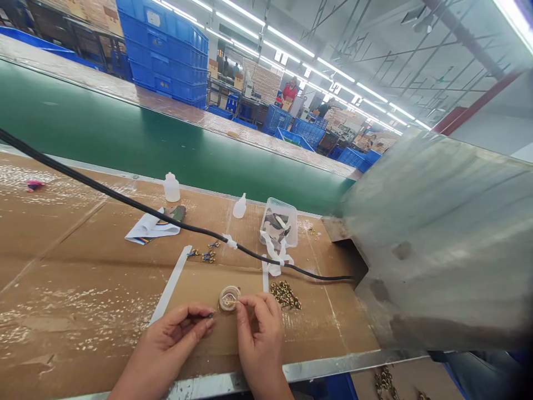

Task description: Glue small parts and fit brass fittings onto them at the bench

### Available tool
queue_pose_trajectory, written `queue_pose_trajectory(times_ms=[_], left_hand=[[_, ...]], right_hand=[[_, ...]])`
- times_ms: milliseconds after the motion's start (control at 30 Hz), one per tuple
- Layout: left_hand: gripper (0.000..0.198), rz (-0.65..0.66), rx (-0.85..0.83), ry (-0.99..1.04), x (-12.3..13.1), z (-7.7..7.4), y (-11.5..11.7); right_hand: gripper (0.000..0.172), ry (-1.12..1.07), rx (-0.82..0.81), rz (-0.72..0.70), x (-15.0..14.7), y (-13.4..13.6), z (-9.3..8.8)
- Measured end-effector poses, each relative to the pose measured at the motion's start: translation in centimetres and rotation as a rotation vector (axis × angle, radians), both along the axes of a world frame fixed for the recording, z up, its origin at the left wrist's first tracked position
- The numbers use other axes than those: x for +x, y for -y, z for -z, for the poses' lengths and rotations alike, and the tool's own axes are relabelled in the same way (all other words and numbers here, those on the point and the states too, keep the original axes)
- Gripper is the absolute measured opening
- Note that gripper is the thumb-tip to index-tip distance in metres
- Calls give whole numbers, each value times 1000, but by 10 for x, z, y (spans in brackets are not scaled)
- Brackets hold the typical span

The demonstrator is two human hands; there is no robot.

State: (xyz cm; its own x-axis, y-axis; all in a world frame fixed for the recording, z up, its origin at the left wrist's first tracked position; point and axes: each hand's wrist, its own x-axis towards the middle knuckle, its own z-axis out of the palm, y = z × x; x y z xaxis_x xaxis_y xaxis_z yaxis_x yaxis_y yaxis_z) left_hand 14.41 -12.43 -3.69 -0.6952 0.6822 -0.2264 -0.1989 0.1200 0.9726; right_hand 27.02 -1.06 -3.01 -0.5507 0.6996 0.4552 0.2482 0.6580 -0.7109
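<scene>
Toward the near edge of the desk (pixel 314 336), left hand (pixel 177 335) pinches a small dark piece (pixel 210 315); right hand (pixel 261 329) holds a thin stick (pixel 232 302) at the round dish (pixel 222 305), apparently dipping; next move likely requires steady alignment.

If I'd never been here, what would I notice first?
Probably the big metal box filling the right side, with a black cable stretching left from it. Next, the wide green strip beyond the cardboard, and the tall blue crates at upper left. Low in the middle, the left hand and right hand are near a small round dish.
</scene>
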Motion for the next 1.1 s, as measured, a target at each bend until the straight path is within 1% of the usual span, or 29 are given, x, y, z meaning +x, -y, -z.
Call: queue_pose_trajectory(times_ms=[200,267,333,433,567,733,900,1100], left_hand=[[26,-14,22,3,2,0,0],[25,-6,31,-5,2,0,1],[23,-1,37,-20,3,0,1],[20,-11,39,-45,3,2,2],[18,-4,38,-69,2,5,3],[19,22,34,-61,3,4,4],[20,15,55,-42,3,6,4],[16,-5,72,-54,3,5,4]], right_hand=[[20,-104,-291,53,6,-2,-7],[21,-113,-341,44,8,0,-12],[21,-111,-322,12,10,5,-17],[21,-106,-231,-26,9,11,-23],[18,-93,-145,-46,6,15,-26],[15,-76,-129,-56,5,14,-26],[12,-52,-58,-74,8,14,-28],[10,-43,-27,-83,13,19,-28]])
